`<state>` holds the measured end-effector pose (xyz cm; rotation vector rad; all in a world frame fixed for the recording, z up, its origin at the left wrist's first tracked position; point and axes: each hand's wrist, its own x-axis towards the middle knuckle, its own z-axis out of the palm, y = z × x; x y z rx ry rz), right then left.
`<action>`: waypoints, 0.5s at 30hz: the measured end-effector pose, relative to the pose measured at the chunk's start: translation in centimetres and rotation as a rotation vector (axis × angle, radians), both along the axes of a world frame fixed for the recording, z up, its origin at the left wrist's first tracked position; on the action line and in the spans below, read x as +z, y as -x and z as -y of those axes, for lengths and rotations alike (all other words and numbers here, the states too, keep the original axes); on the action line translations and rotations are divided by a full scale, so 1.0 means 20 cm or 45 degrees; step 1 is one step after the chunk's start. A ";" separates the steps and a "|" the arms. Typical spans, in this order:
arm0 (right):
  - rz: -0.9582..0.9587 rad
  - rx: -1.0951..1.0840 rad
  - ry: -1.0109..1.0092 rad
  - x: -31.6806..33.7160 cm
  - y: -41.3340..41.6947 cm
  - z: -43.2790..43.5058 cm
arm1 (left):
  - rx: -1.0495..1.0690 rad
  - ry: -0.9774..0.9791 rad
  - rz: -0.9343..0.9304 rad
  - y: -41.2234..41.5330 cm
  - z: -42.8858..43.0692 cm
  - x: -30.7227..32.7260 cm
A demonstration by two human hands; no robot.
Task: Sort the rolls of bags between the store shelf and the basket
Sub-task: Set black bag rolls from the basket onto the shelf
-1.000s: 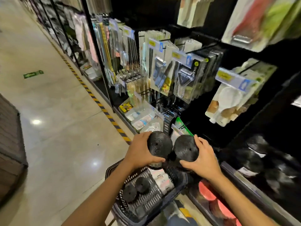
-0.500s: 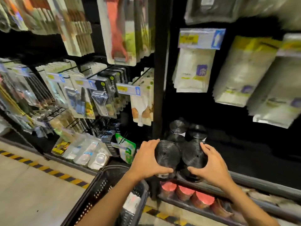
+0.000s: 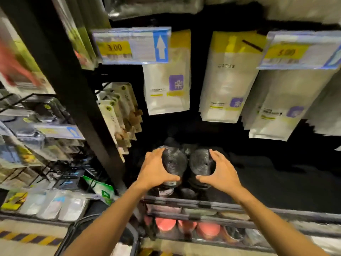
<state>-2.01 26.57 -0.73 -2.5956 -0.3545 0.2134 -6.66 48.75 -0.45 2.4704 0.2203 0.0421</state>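
The left hand (image 3: 156, 170) and right hand (image 3: 219, 174) have carried their two rolls (image 3: 174, 161) from over the basket (image 3: 135, 239) to the shelf (image 3: 239, 206); basket now mostly out of view.

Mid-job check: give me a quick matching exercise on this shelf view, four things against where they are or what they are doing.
Things
1. left hand
2. right hand
3. pink rolls
4. 3.00 price tag

Place or state
A. lowest in view, beneath both hands
B. grips the right black roll
C. hangs up high, in front of a white pouch
D. grips the left black roll

Pairs: 1-D, 2-B, 3-A, 4-C
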 end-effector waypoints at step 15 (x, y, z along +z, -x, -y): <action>-0.091 -0.051 -0.032 -0.22 -0.61 -0.33 | 0.280 0.110 -0.100 -0.58 -0.17 -0.22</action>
